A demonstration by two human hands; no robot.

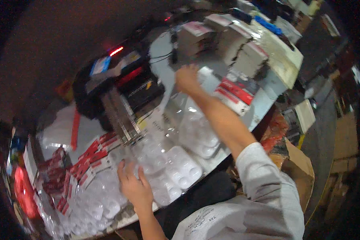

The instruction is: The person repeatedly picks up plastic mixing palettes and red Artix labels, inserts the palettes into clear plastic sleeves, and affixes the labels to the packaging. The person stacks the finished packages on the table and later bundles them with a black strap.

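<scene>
My left hand (136, 188) rests over the near edge of the clear plastic blister trays (182, 168), its fingers spread and nothing seen in its grip. Those trays have round domes and lie in loose groups across the front of the table. My right arm stretches to the back of the table, and my right hand (187, 78) is beside a black machine (136, 88) with red lights. Its fingers look bent but are blurred, so whether they hold anything is unclear. Close to the right forearm lies a red and white printed pack (234, 96).
A metal rail (120, 114) juts from the machine toward me. Many small red and white boxes (90, 160) are heaped at the left. Stacks of pale flat pieces (244, 56) stand at the back right, near a cream-coloured bin (286, 72). An open cardboard box (300, 168) sits right of me.
</scene>
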